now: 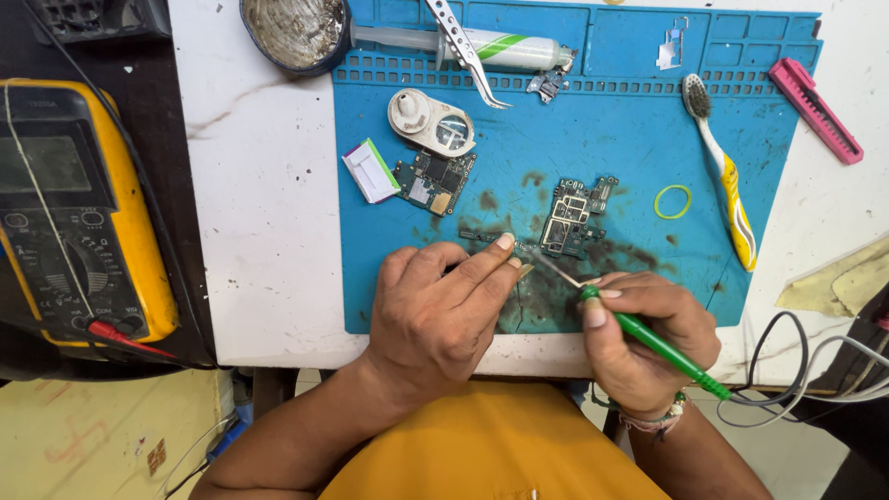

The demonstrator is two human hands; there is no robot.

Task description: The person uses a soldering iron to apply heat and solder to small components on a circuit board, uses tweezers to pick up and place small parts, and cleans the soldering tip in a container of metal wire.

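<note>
Hands at work over a stained blue mat point(639, 111) on a white bench: your right hand point(648, 343) is curled closed around a green-handled soldering iron point(662, 347), gripped like a pen between thumb and fingers, its thin tip slanting up and left toward a small dark part point(486, 237) near the mat's lower middle. Your left hand point(440, 315) lies palm down beside it, fingers bent and pinched together, index finger and thumb pressing on that small part; how much of it they grip you cannot tell. Just above the iron's tip lies a bare circuit board point(572, 218) with metal shields, and a second board point(433, 181) sits further left, touching a small white block with a green and purple edge point(370, 170). Above that rests a cream, rounded magnifier-like tool point(431, 122). Along the mat's top edge lie a white syringe tube with a green stripe point(482, 44) and steel tweezers point(463, 51) crossing it, next to a round tin of grey residue point(296, 32). To the right you see a toothbrush with a yellow and white handle point(722, 176), a yellow-green rubber band point(672, 201), and a pink comb-like tool point(815, 106) off the mat. A yellow multimeter point(79, 213) with a red probe lead stands at the far left. Grey cables point(796, 370) trail from the iron at lower right.
</note>
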